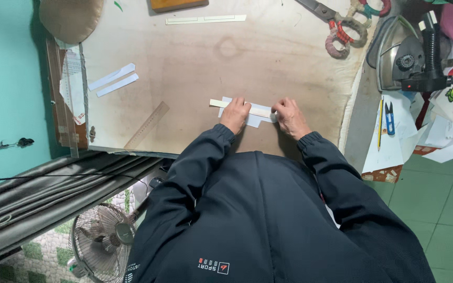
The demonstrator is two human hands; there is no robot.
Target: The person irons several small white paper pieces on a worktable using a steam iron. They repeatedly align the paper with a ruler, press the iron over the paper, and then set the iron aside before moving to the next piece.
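Left hand and right hand, fingers pressed flat, pinning narrow cream paper strip over pale blue-white cut fabric piece near front edge of stained beige padded desk. Likely risk: uneven pressure, strip skewing off fabric.

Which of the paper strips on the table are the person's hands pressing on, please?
The cream strip on a white piece at the near table edge, under the left hand and right hand. The others lie untouched farther away.
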